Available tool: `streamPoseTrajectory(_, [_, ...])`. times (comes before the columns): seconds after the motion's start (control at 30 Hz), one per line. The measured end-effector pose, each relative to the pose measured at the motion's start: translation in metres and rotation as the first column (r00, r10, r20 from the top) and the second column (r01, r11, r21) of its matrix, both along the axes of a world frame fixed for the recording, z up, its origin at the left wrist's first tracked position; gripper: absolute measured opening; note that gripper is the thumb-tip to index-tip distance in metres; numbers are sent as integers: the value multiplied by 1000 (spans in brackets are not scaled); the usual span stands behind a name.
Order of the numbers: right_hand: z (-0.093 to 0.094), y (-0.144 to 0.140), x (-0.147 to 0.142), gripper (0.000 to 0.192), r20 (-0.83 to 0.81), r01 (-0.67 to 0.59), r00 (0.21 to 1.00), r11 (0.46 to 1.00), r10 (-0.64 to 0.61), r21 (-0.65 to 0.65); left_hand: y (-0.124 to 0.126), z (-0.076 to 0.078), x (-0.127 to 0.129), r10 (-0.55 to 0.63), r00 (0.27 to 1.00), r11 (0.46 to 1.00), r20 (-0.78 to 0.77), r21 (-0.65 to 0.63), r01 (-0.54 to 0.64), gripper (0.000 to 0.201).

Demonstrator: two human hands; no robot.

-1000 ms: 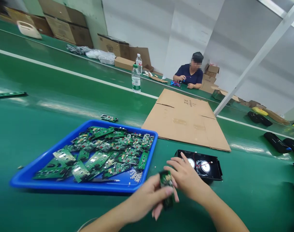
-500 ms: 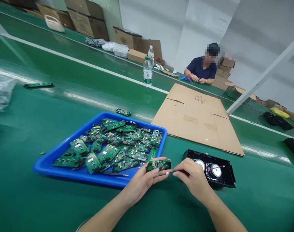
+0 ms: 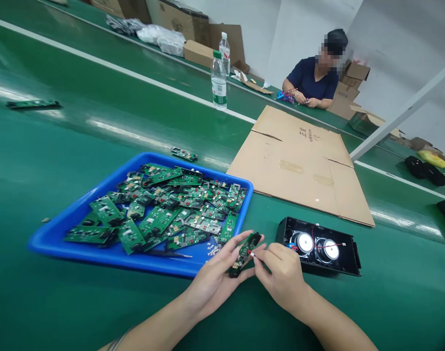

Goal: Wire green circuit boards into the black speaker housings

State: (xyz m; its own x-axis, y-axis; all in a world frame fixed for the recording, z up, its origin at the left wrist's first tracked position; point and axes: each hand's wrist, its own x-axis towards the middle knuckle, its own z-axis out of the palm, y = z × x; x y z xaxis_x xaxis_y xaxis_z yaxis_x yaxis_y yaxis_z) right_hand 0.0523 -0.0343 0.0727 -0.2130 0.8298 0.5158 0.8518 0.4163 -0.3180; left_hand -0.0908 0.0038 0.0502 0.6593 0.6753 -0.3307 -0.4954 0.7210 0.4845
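Observation:
My left hand [image 3: 217,275] holds a small green circuit board [image 3: 244,252] tilted on edge, just in front of the blue tray [image 3: 61,229]. My right hand [image 3: 280,275] pinches a small red and white wire connector [image 3: 252,254] against the board's edge. A thin red wire runs from there toward the black speaker housing [image 3: 348,263], which lies open on the green table with two round silver speakers [image 3: 317,243] facing up. The blue tray is heaped with several green circuit boards [image 3: 164,214].
A flattened cardboard sheet [image 3: 299,161] lies behind the housing. Two water bottles [image 3: 218,83] stand farther back. A person in a dark shirt [image 3: 312,80] works at the far side. Loose boards [image 3: 183,154] and black housings [image 3: 425,170] lie on the belt. Cardboard boxes [image 3: 196,48] line the wall.
The board turned from flat to tilted on edge in my left hand. My right hand moved in closer and now presses the connector at the board. The view shifted down and left.

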Motion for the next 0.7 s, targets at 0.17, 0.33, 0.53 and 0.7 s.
streamPoseTrajectory(0.17, [-1,0,0,25,41,2,999,1000,-3,21,-2,-2,0,-65,998,995,-25,69,66,44])
streamPoseTrajectory(0.33, [-1,-1,0,27,15,-7,1000,999,6,48,-6,-2,-1,-95,994,982,-53,158,103,39])
streamPoseTrajectory(0.53, [0,-2,-1,27,68,-30,997,998,26,62,-6,-2,-2,-76,996,960,-57,266,88,34])
streamPoseTrajectory(0.7, [-2,-3,-2,27,203,-38,979,985,4,168,-5,-3,-2,-62,995,938,-82,337,86,35])
